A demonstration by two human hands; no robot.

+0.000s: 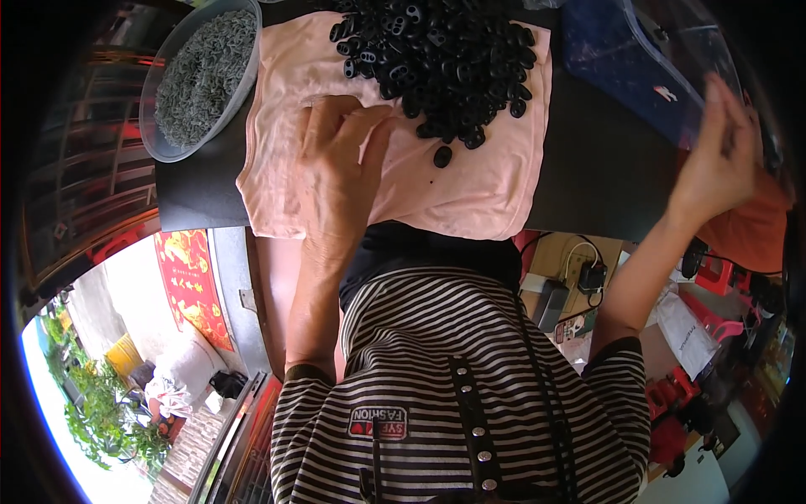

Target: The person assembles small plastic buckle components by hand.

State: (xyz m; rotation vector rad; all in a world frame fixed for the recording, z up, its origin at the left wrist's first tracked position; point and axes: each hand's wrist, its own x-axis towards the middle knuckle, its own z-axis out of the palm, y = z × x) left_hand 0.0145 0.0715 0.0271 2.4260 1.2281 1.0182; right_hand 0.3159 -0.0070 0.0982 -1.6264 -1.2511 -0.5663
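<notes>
A heap of black oval pieces with two holes (437,59), resembling cord stoppers, lies on a pale pink cloth (470,197). One loose black piece (442,156) rests just in front of the heap. Over the cloth, left of the heap, is my left hand (336,151), its fingers curled and thumb drawn toward the fingertips; whatever may be between them is hidden. My right hand (718,160) is raised at the far right, by the edge of a clear plastic container or bag (663,50) with blue showing through. Its fingers are stretched and slightly parted, with nothing visible in them.
A clear round tub (151,139) full of small grey pieces (206,80) stands at the table's left. Dark tabletop (588,168) shows around the cloth. Something orange (747,223) is below my right hand. A socket block with cables (593,277) sits lower right.
</notes>
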